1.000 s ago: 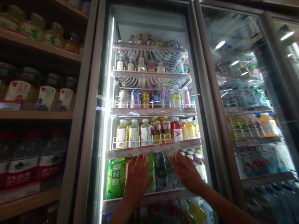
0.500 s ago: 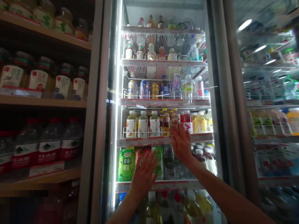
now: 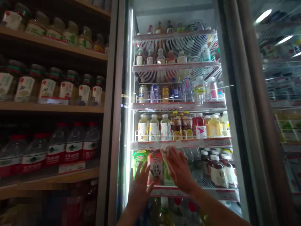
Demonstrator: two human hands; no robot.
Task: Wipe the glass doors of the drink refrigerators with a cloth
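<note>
My right hand (image 3: 180, 169) presses a crumpled, light-coloured cloth (image 3: 166, 151) to the glass of an upright drinks fridge, just below a shelf edge. Behind the glass there, a green pouch (image 3: 168, 175) is partly covered by this hand. Lower left, my left hand (image 3: 139, 186) has its fingers spread at the glass and holds nothing. It overlaps another green pouch (image 3: 139, 157) and lies beside a red pouch (image 3: 155, 166). Whether its palm touches the glass I cannot tell.
Bottles and cans fill the lit fridge shelves (image 3: 178, 144). A metal door frame (image 3: 113, 125) stands at the left, with wooden shelves (image 3: 54, 107) of jars and bottled water (image 3: 56, 147) beyond it. Another glass-fronted fridge (image 3: 284, 103) is on the right.
My right hand has moved the cloth down and left over the glass, from the bottle row to the pouches. My left hand has shifted left and slightly down. The view has turned left.
</note>
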